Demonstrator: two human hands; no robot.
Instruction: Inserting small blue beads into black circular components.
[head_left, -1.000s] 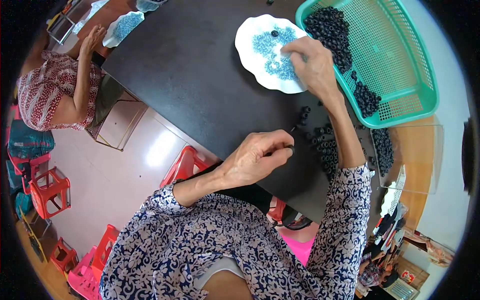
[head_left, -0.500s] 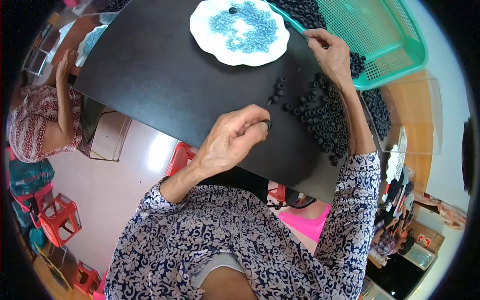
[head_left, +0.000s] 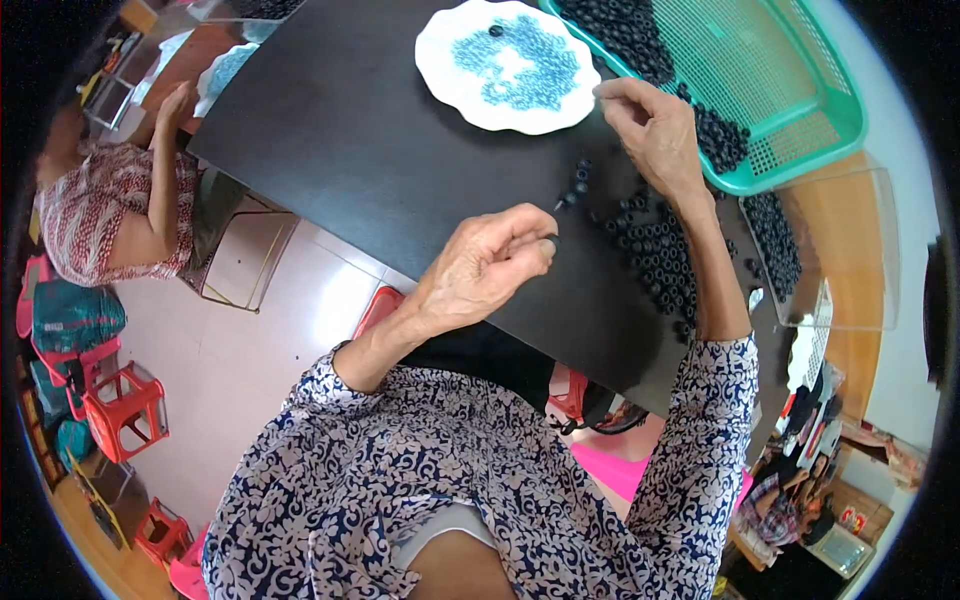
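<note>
My left hand point(head_left: 492, 262) is over the table's near part, thumb and fingertips pinched on a small black ring point(head_left: 555, 241). Just beyond it lies a short row of black rings, with a thin pale tip at its near end. My right hand point(head_left: 658, 140) has its thumb and forefinger together at the right rim of a white scalloped plate point(head_left: 436, 66); whatever is between them is too small to make out. Many small clear bluish pieces point(head_left: 540, 80) lie on that plate, along with one black ring point(head_left: 496, 31). Loose black rings point(head_left: 660, 255) are spread beside my right forearm.
A green perforated basket point(head_left: 800, 165) with many black rings stands at the far right. Nearer, a clear plastic box point(head_left: 845, 250) holds more small black parts. Across the dark table point(head_left: 330, 130), at the left, another person point(head_left: 130, 215) sits by a second plate. Red stools point(head_left: 125, 412) stand on the floor.
My right hand has shifted from the basket's rim leftward to the plate's edge. My left hand keeps its pinch on the black ring. The whole view has swung slightly.
</note>
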